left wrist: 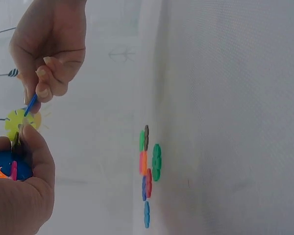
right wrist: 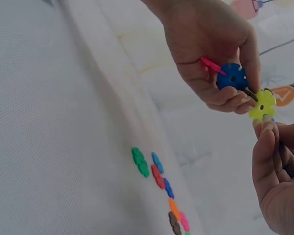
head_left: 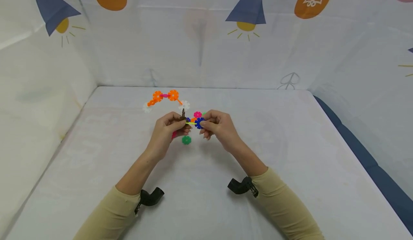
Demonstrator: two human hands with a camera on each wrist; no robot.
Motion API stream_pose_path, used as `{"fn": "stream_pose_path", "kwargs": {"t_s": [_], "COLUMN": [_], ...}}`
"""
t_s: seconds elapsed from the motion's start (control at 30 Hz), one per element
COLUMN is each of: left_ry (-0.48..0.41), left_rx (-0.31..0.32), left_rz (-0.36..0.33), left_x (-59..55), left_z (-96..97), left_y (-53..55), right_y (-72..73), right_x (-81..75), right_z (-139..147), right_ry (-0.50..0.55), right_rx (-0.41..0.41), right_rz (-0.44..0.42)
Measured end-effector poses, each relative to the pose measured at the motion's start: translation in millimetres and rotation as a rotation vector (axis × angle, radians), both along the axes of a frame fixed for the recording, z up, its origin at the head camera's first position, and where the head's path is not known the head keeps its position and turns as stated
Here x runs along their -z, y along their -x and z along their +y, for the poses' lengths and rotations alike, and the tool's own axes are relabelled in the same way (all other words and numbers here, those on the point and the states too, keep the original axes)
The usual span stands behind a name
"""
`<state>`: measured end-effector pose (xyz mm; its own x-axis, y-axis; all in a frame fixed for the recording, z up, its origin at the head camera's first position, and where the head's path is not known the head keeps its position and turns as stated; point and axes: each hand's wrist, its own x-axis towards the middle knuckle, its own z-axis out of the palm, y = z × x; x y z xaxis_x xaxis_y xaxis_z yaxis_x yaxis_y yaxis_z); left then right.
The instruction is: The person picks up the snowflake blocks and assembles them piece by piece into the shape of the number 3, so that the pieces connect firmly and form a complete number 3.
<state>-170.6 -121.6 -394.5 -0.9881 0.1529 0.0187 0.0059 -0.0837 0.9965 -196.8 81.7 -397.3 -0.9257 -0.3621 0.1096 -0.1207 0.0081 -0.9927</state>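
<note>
My left hand [head_left: 165,131] pinches a chain of notched plastic snowflake discs. Near its fingertips are a brown disc [head_left: 183,113] and a yellow disc [right wrist: 263,105], seen edge-on in the head view. A blue disc [right wrist: 232,77] and a pink disc [right wrist: 213,65] show within that hand in the right wrist view. Opposite, my right hand [head_left: 222,129] pinches a dark blue disc [head_left: 199,123] between thumb and fingers. Its edge meets the yellow disc's rim; fingertips hide how far they interlock. Beyond the left hand, white, pink and orange discs [head_left: 173,95] form a curve that appears joined to the chain.
Loose discs lie on the white table [head_left: 96,168] beyond and below the hands, among them a green disc [head_left: 186,140] and a pink disc [head_left: 197,114]. The right wrist view also shows a red disc [right wrist: 157,176]. White printed cloth [head_left: 167,46] stands behind the table.
</note>
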Motion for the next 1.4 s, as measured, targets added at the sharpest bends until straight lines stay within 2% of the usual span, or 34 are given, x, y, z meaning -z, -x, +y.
{"fn": "stream_pose_path", "kwargs": {"t_s": [0.23,0.43,0.87,1.1,1.27,1.4], "left_ry": [0.023,-0.003,0.03,0.05,0.099,0.187], "left_rx": [-0.023,-0.036,-0.049,-0.043,-0.013,0.008], "left_rz": [0.012,0.026,0.081,0.071,0.057,0.046], "left_x": [1.6,3.2,3.7,3.7,0.1,-2.6], "left_z": [-1.6,0.8,5.8,4.6,3.6,2.4], "left_y": [-0.1,0.2,-0.4,-0.1,-0.1,0.1], "right_y": [-2.1,-3.2,-9.3,-8.4,-4.2,-1.1], "right_x": [1.3,1.0,6.0,5.6,4.2,5.7], "right_z": [-3.4,-1.3,-4.6,-5.4,-3.5,-2.4], "right_ry": [0.007,0.009,0.087,0.094,0.097,0.121], "right_rx": [0.003,0.018,0.062,0.05,0.028,0.013], "right_rz": [-0.005,0.007,0.0,-0.012,-0.008,-0.03]}}
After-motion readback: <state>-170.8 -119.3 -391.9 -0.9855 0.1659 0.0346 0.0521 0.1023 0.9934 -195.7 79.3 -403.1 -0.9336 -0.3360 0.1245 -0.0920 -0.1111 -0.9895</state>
